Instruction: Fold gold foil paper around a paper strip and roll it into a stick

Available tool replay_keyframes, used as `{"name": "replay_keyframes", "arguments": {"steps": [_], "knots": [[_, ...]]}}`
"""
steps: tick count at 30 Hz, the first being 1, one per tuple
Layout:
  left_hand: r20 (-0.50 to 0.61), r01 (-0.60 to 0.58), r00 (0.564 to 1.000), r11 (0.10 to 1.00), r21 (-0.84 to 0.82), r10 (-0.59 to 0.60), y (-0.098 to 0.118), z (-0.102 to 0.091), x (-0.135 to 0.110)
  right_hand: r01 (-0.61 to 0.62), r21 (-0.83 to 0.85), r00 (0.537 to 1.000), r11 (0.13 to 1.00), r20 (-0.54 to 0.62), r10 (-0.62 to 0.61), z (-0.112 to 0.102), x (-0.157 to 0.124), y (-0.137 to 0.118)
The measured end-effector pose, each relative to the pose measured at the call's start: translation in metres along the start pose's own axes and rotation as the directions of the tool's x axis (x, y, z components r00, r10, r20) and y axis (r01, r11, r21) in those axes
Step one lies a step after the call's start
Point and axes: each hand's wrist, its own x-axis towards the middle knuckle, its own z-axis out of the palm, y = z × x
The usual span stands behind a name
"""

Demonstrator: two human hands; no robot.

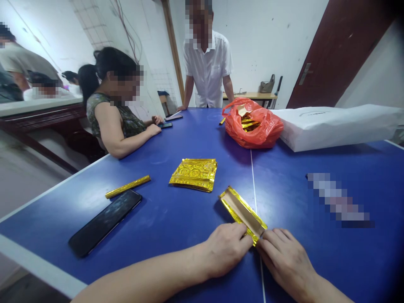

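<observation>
In the head view, a folded gold foil strip (pixel 243 212) lies over the blue bench (pixel 186 227), its near end clamped between the fingers (pixel 268 240) of the left hand (pixel 225 250) and the right hand (pixel 285 263). A stack of gold foil (pixel 193 174) is placed ahead, a gold foil roll (pixel 128 186) and a black phone (pixel 104 222) to the left, and a red plastic bag (pixel 252 126) beyond.

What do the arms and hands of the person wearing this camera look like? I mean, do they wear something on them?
The left hand and the right hand are bare, with no gloves, rings or bracelets showing. The left forearm and the right forearm are also bare, with no sleeve or watch in view.
</observation>
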Motion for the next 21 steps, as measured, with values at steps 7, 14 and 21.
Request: {"name": "replay_keyframes", "arguments": {"steps": [7,14,21], "knots": [[0.049,0.049,0.998,0.999,-0.007,-0.048,-0.009,-0.006,-0.003,-0.099,-0.085,0.994,0.991,-0.056,0.095,-0.01,-0.006,0.021],[0.084,0.069,0.994,0.998,-0.008,-0.068,-0.018,-0.007,-0.003,-0.08,-0.126,0.997,0.989,-0.017,0.078,-0.005,-0.009,0.027],[0.104,0.084,0.991,0.996,-0.042,-0.08,-0.019,-0.002,-0.003,-0.011,-0.06,1.0,0.998,0.008,0.011,-0.007,-0.006,0.024]]}}
